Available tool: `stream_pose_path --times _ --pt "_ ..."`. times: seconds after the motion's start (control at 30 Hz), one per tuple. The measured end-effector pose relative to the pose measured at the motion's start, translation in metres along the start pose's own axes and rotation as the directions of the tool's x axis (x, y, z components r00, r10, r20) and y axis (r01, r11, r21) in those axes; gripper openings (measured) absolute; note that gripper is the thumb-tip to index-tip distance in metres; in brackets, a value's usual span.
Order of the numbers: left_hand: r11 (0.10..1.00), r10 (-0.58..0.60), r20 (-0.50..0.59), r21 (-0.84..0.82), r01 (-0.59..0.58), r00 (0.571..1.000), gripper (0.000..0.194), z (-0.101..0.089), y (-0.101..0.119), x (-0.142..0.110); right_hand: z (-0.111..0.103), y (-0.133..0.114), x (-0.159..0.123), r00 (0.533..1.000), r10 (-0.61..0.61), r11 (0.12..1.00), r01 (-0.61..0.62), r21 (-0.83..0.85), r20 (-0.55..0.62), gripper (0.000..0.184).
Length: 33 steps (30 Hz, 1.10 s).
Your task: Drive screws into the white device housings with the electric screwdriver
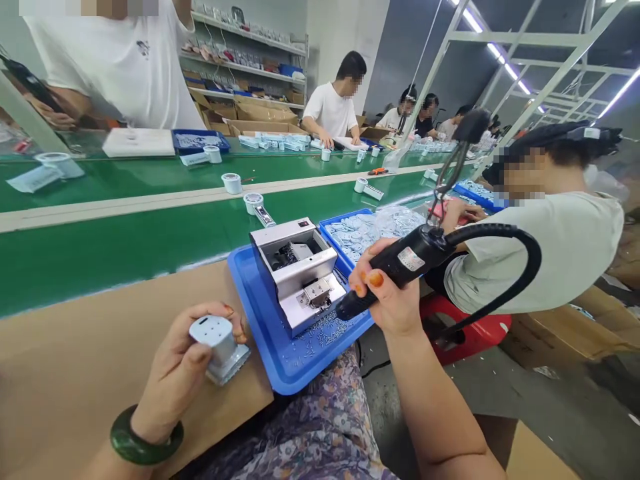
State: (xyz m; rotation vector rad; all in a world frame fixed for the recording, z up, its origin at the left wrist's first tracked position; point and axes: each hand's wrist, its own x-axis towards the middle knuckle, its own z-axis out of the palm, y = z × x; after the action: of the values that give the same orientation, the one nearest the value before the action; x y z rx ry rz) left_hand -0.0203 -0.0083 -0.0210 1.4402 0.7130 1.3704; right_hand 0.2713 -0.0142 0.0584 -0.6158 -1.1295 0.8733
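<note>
My left hand (183,370) is shut around a small silver metal cylinder (215,341) with a flat base plate and several holes in its top. My right hand (385,293) grips a black electric screwdriver (405,263), its tip pointing down and left toward the metal cylinder, with a gap between them. A black cord curves away from its rear. Just beyond the tip, a silver screw feeder (297,273) stands on a blue tray (295,357), with loose small screws (327,331) scattered around the feeder's front.
A blue crate of pale flat parts (365,233) adjoins the tray. A tan work surface (100,347) lies under my left forearm, with a green conveyor belt (125,250) beyond it. A co-worker (560,247) sits right on a red stool (465,327). Cardboard boxes (565,333) stand on the floor.
</note>
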Motion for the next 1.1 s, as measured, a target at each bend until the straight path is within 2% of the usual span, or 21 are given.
stream_pose_path --times 0.13,0.3,0.47,0.6,0.7,0.77,0.83,0.97,1.03,1.1 --pt "0.994 0.016 -0.058 0.105 -0.010 0.998 0.032 0.004 -0.001 -0.001 0.026 0.004 0.003 0.997 -0.046 0.999 0.045 -0.021 -0.054 0.034" --pt "0.986 0.013 -0.063 0.167 -0.002 0.998 0.029 0.005 -0.003 -0.001 0.040 0.006 0.012 0.991 -0.117 0.987 0.110 -0.116 -0.062 0.032" --pt "0.984 -0.002 -0.041 0.176 0.009 0.999 0.031 0.006 -0.002 0.000 0.047 0.011 0.016 0.998 -0.049 0.990 0.042 -0.138 -0.047 0.026" --pt "0.967 -0.032 -0.014 0.251 0.034 0.999 0.032 0.009 0.001 0.000 0.050 0.012 0.016 0.998 0.037 0.988 -0.043 -0.150 -0.043 0.024" --pt "0.936 0.001 0.016 0.351 -0.006 1.000 0.031 0.011 0.001 -0.003 0.049 0.007 0.012 0.994 0.097 0.984 -0.104 -0.145 -0.051 0.025" --pt "0.905 0.025 0.040 0.424 -0.040 0.999 0.032 0.012 0.000 -0.006 0.046 -0.001 0.009 0.996 0.067 0.992 -0.073 -0.102 -0.066 0.025" --pt "0.874 0.022 0.078 0.483 -0.057 0.997 0.031 0.013 -0.001 -0.008 0.041 -0.009 0.008 0.996 -0.012 0.998 0.007 -0.061 -0.089 0.024" --pt "0.845 0.055 0.113 0.524 -0.107 0.992 0.025 0.014 0.000 -0.007 0.037 -0.011 0.012 0.979 -0.159 0.986 0.149 -0.081 -0.130 0.025" --pt "0.849 0.086 0.112 0.512 -0.132 0.990 0.023 0.013 0.000 -0.006 0.039 -0.003 0.014 0.978 -0.159 0.984 0.146 -0.103 -0.133 0.026" --pt "0.860 0.095 0.111 0.492 -0.138 0.989 0.022 0.012 -0.002 -0.006 0.041 0.005 0.015 0.986 -0.108 0.988 0.092 -0.124 -0.131 0.029"
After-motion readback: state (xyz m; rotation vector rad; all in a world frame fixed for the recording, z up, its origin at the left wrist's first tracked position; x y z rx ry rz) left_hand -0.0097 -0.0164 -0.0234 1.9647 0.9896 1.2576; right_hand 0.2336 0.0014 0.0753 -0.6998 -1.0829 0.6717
